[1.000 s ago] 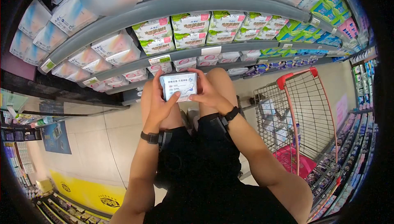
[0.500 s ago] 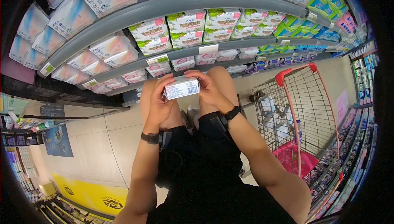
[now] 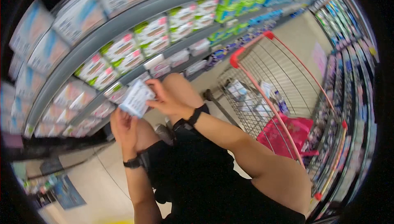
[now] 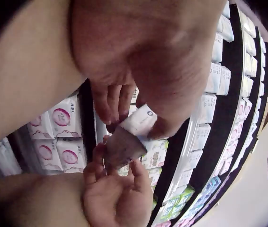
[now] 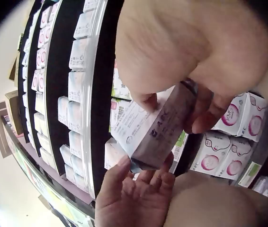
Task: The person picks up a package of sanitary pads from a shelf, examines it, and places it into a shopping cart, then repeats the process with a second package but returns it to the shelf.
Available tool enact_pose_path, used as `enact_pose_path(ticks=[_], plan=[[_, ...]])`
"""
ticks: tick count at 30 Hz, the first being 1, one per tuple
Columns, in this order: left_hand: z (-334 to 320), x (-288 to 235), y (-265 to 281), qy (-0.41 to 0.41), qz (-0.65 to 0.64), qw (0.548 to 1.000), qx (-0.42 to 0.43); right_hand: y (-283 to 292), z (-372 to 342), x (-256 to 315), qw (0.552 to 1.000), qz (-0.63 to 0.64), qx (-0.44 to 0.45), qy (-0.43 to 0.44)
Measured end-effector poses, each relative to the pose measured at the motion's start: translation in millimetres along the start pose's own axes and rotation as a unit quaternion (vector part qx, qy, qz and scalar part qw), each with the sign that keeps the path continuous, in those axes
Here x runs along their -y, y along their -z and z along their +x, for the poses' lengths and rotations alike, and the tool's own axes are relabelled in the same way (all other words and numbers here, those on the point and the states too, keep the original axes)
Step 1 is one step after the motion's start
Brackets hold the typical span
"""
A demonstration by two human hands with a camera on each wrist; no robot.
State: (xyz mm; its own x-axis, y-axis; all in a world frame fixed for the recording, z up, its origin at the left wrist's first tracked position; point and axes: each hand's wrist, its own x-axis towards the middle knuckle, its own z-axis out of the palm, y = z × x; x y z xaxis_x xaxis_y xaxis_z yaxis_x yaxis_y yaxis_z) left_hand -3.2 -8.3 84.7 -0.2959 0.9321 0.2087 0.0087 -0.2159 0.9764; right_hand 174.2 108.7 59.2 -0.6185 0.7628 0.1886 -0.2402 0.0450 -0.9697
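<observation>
A white and pale blue pack of sanitary pads (image 3: 138,98) is held tilted in front of the lower shelves, above my left knee. My right hand (image 3: 166,101) grips its right end, thumb on the printed face and fingers behind, as the right wrist view shows. At the lower corner is my left hand (image 3: 125,129), its thumb and fingertips around that end. Dark "ABC" lettering shows on the side of the pack (image 5: 160,130) in the right wrist view. In the left wrist view, my left hand (image 4: 148,61) largely covers the pack (image 4: 133,135).
Shelves (image 3: 123,22) of similar packs curve across the front, with green and white packs (image 3: 152,35) mid-height. To my right stands a wire shopping cart (image 3: 283,76) holding several white packs, a bottle (image 3: 282,103) and a pink bag (image 3: 283,135).
The head view has swung to the right. Both hands and the pack now sit further left in it; the pack is tilted, with its printed face in view instead of the barcode side.
</observation>
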Motion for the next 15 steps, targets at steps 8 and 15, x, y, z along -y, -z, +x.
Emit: enact_pose_path(ticks=[8, 15], plan=[[-0.9, 12.0, 20.6, 0.002, 0.023, 0.997, 0.076, -4.6, -13.2, 15.3, 0.992, -0.102, 0.078, 0.003], [7.5, -33.5, -25.4, -0.049, 0.182, 0.981, 0.053, 3.3, -14.9, 33.0, 0.963, 0.095, 0.221, -0.122]])
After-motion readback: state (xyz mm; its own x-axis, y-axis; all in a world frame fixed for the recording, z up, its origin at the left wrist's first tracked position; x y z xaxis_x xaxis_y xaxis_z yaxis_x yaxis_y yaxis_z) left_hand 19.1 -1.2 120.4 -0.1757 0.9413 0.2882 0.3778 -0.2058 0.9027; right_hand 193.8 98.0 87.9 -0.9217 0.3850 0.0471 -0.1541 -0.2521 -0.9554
